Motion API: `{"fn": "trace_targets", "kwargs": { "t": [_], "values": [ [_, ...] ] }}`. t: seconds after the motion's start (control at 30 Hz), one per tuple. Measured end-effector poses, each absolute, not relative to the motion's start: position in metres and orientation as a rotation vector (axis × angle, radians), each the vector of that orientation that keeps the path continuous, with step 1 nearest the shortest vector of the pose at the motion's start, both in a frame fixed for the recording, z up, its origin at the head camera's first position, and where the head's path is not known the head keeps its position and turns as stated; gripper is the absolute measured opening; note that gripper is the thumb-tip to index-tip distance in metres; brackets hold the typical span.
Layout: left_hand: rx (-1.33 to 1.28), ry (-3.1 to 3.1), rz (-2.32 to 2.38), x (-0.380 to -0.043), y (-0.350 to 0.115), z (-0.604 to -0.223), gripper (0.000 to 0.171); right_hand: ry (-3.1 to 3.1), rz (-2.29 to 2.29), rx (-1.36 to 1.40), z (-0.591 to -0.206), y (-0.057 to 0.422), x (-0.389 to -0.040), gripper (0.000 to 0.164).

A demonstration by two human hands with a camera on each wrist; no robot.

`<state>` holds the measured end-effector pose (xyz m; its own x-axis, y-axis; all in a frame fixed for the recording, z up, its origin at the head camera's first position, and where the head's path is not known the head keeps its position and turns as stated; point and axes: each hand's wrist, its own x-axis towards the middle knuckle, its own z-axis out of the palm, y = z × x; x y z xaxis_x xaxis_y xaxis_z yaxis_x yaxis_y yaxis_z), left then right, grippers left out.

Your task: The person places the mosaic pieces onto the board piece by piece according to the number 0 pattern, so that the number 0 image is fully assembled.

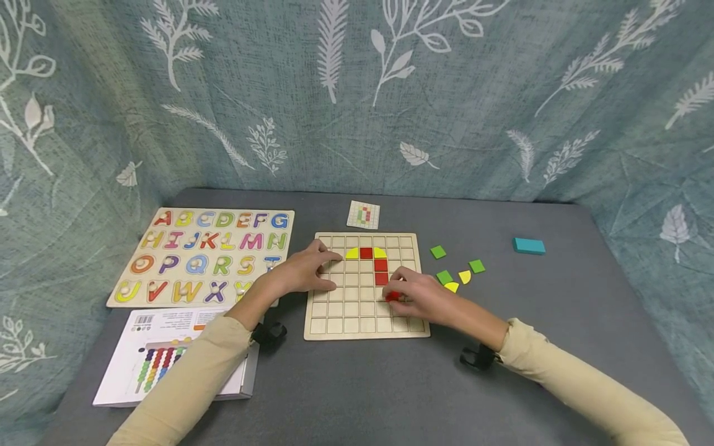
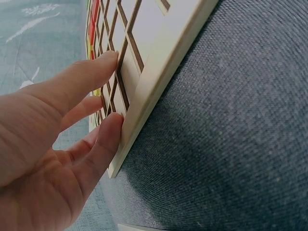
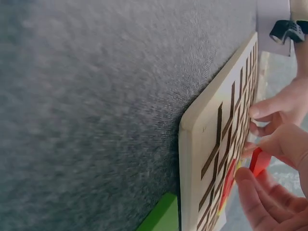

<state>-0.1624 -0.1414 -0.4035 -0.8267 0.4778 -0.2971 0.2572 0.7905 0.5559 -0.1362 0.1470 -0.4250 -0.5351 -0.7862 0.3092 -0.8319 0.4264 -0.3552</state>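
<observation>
A wooden grid board (image 1: 334, 310) lies on the grey table, with yellow and red tiles (image 1: 365, 253) set in its upper rows. My left hand (image 1: 312, 267) rests with straight fingers on the board's left part; in the left wrist view the fingers (image 2: 91, 72) press on the board's edge (image 2: 159, 82). My right hand (image 1: 415, 294) pinches a red tile (image 1: 393, 296) over the grid's right side, below the red column. The right wrist view shows that red tile (image 3: 260, 161) between thumb and fingers next to the board (image 3: 211, 139).
Loose green and yellow tiles (image 1: 454, 272) lie right of the board, a teal block (image 1: 528, 246) farther right. A pattern card (image 1: 363, 215) sits behind the board. An alphabet puzzle (image 1: 206, 254) and a white box (image 1: 162, 359) lie at left. A leaf-print curtain surrounds the table.
</observation>
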Motion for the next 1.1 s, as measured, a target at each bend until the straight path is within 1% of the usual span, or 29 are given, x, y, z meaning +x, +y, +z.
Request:
{"fn": "trace_targets", "kwargs": {
  "t": [0.3,0.83,1.1],
  "values": [
    [0.549,2.567,0.693,-0.163,-0.140,-0.403,0.059,-2.561,0.687,1.504,-0.426,0.137,-0.144,0.012],
    [0.555,2.566,0.687,-0.163,-0.140,-0.402,0.059,-2.591,0.560,1.477,-0.429,0.133,-0.147,0.014],
    [0.553,2.569,0.694,-0.163,-0.141,-0.403,0.059,-2.605,0.563,1.520,-0.433,0.132,-0.148,0.014]
  ]
}}
